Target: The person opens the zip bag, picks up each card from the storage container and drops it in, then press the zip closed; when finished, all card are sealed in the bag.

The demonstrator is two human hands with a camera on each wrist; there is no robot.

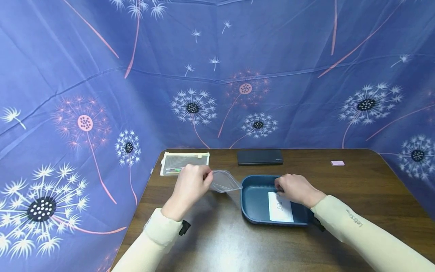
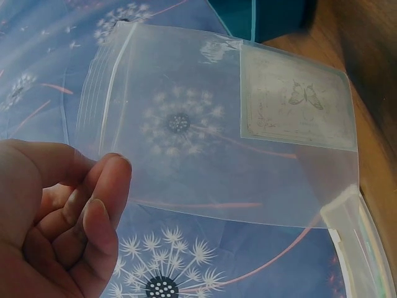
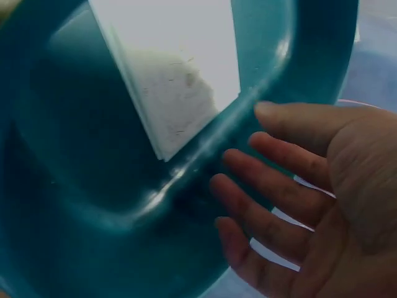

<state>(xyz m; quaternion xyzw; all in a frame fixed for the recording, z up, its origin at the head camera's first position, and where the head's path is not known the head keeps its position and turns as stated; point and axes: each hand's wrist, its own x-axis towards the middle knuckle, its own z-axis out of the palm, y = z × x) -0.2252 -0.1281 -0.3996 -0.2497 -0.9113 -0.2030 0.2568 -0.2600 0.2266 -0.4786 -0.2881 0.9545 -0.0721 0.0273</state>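
Found one clear plastic bag (image 1: pixel 223 181), raised above the counter (image 1: pixel 217 245) left of centre, between the tray (image 1: pixel 255 197) and the mesh pouch (image 1: pixel 187 161). Held near the zip end by left hand (image 1: pixel 193 180), pinched between thumb and fingers, with free end toward the tray's left rim. Noted in left wrist view, at the end opposite the zip: one pale card (image 2: pixel 298 96) bearing a dark butterfly.

Observed right hand (image 1: pixel 297 189) over the right half of the tray, well apart from left hand. Seen in right wrist view with fingers spread and slightly bent, gripping nothing. Cannot tell, given dark and blurred view, whether touching the tray wall.

Recorded the tray as dark teal and round-cornered, resting on the counter right of centre. Inside, toward the near rim: one white paper stack (image 1: pixel 281 209) with dark handwritten marks on top.

Located the mesh pouch, pale-bordered, at the counter's far left corner, with slender items inside. Listed further: black case (image 1: pixel 259 157) along the far edge, behind the tray; pink block (image 1: pixel 337 163) near the far edge, toward the far right corner. Noted beyond the far edge: blue fabric (image 1: pixel 292 56) printed with dandelions.
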